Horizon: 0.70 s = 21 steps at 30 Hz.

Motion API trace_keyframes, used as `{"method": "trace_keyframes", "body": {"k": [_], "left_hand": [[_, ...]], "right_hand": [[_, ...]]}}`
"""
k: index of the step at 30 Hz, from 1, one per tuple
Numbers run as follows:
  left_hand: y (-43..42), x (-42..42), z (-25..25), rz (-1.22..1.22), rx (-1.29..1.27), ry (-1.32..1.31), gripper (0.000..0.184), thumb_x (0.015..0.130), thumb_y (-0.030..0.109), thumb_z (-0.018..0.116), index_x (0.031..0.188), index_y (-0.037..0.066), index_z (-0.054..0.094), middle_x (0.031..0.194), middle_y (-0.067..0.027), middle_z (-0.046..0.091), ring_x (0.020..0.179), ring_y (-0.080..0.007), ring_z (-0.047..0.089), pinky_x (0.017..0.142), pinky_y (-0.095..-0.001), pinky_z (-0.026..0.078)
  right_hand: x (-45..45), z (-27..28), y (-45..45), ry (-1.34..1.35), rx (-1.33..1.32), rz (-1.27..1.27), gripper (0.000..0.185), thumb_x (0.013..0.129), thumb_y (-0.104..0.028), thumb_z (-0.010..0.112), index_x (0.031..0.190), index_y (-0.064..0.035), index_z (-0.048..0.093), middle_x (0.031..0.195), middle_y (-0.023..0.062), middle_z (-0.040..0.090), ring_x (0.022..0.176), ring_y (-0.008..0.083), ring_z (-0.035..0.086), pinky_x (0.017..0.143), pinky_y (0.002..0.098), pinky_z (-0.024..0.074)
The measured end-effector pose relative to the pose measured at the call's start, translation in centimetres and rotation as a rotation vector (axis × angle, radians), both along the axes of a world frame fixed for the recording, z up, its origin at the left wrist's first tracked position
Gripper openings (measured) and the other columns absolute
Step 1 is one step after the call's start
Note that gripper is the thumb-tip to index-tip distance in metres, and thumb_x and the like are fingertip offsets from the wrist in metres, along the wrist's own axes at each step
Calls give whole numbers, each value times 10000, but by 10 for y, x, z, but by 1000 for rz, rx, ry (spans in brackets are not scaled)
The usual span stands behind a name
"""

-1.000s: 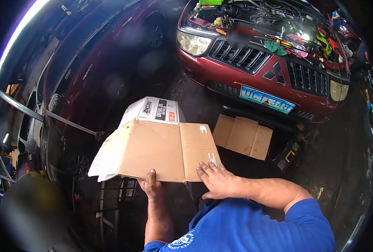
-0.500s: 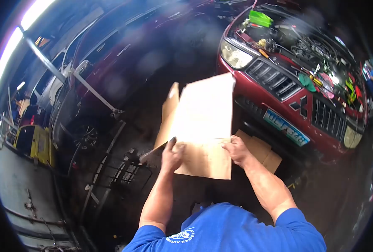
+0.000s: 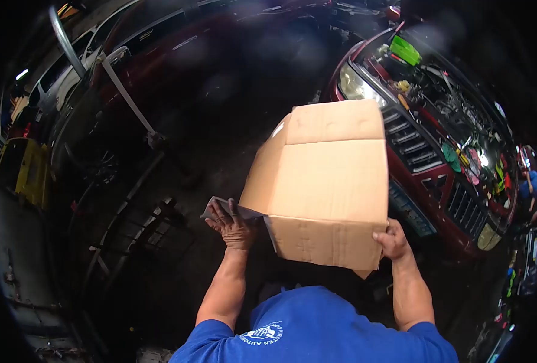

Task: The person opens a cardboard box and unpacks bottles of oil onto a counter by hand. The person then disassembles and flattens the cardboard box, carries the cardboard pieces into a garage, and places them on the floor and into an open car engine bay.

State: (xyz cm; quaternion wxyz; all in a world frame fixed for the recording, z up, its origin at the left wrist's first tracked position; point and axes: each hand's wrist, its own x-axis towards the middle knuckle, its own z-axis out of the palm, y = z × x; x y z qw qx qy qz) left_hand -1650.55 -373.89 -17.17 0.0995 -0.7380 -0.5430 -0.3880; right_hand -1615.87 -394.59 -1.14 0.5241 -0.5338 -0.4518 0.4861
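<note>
An opened-out cardboard box (image 3: 329, 178) with creased flaps is held up in front of my body. My right hand (image 3: 393, 241) pinches its lower right edge, thumb on the near face. At the lower left, my left hand (image 3: 232, 228) has its fingers stretched and spread against a small side flap (image 3: 218, 207), which looks greyish in the shade. The box's left panel folds away at an angle. What lies behind the box is hidden.
On the right stands a dark red car (image 3: 413, 172) with its engine bay exposed, holding a green tray (image 3: 405, 51) and several tools and rags. A metal stand (image 3: 126, 94) rises on the left, near metal frames on the floor and a yellow panel (image 3: 23, 169).
The box has shifted right and tilted, its panels now spread wider towards me. My left hand has gone from gripping its edge to spread fingers on the flap. The view has turned slightly.
</note>
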Motion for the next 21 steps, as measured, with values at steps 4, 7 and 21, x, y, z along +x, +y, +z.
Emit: {"method": "trace_keyframes", "body": {"k": [4, 7, 21], "left_hand": [[-9, 10, 65, -106, -235, 221, 700, 692, 472, 762, 1261, 114, 568, 1478, -225, 349, 1440, -443, 185, 1083, -709, -67], [-4, 20, 98, -333, -712, 379, 554, 749, 458, 717, 1152, 90, 623, 1262, -167, 582, 1322, -356, 438, 1072, -740, -3], [31, 127, 84, -477, -974, 414, 515, 894, 147, 461, 1408, 113, 468, 1074, -166, 684, 968, -329, 678, 793, -459, 553]], "right_hand": [[13, -7, -22, -10, 22, -109, 357, 804, 28, 542, 1149, 83, 615, 1090, 125, 690, 1028, 180, 630, 915, 294, 462], [17, -6, -35, -3, 62, -176, 337, 811, 36, 550, 1136, 76, 628, 1093, 116, 691, 1019, 178, 633, 911, 298, 466], [32, 33, -43, -298, 80, -282, 314, 827, 48, 534, 1124, 51, 635, 1072, 92, 686, 1022, 164, 620, 918, 300, 454]]}}
